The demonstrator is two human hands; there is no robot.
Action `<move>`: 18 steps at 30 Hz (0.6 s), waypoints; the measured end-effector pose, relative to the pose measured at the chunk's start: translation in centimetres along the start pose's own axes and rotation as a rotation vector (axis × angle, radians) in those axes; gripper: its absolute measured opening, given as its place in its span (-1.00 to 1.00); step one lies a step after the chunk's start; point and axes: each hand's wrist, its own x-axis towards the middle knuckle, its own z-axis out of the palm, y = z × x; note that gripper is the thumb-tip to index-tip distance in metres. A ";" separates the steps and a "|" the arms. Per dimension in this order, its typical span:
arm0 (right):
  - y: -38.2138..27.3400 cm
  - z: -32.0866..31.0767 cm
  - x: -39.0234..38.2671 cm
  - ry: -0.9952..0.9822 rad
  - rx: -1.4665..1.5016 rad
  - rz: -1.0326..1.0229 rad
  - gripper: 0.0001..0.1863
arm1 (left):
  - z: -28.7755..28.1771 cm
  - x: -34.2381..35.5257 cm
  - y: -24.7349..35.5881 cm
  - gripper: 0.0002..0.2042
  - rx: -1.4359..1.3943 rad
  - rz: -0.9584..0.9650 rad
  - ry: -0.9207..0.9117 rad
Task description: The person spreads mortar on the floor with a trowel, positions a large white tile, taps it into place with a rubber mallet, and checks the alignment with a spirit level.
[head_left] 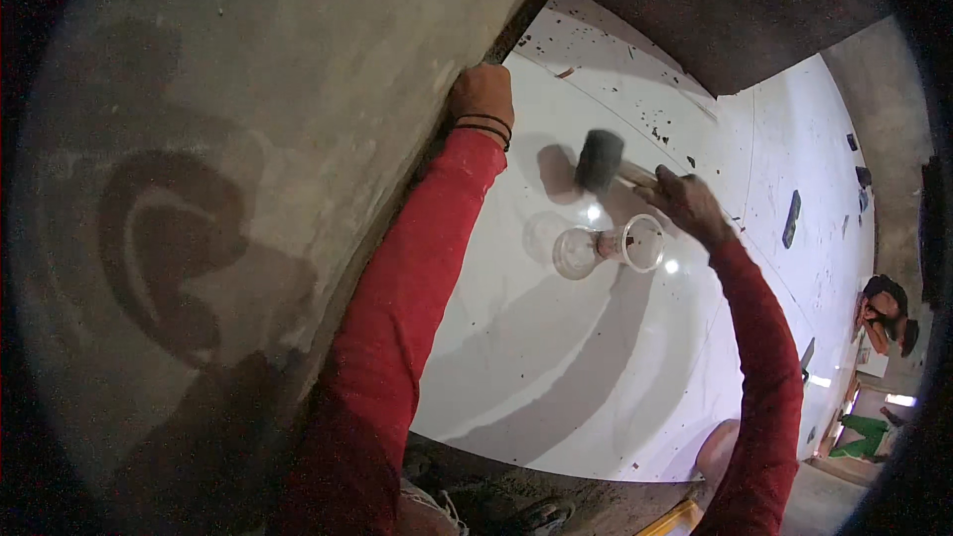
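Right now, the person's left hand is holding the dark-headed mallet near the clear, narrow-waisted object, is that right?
Not the left: the head view shows the right hand holding the dark-headed mallet near the clear, narrow-waisted object. The left hand is beside the grey surface.

Suction lifter [605,245] on floor tile [685,387]

hands [690,203]: 2 | red sleeves [422,268]: 2 | black wrist loops [482,118]: 2 | mallet [600,161]: 1 | clear waisted vessel [608,244]: 1
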 end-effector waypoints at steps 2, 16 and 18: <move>-1.3 -1.6 1.1 -0.126 -0.058 0.088 -0.74 | 0.2 -0.3 -0.4 -0.80 -0.003 0.014 0.024; -0.2 0.9 0.7 -0.091 0.036 0.423 -0.79 | -0.1 -0.2 0.5 -0.77 0.036 0.018 -0.001; 0.0 1.2 -0.2 -0.235 0.108 0.177 -0.70 | 0.3 -0.3 -0.6 -0.76 0.028 0.066 -0.022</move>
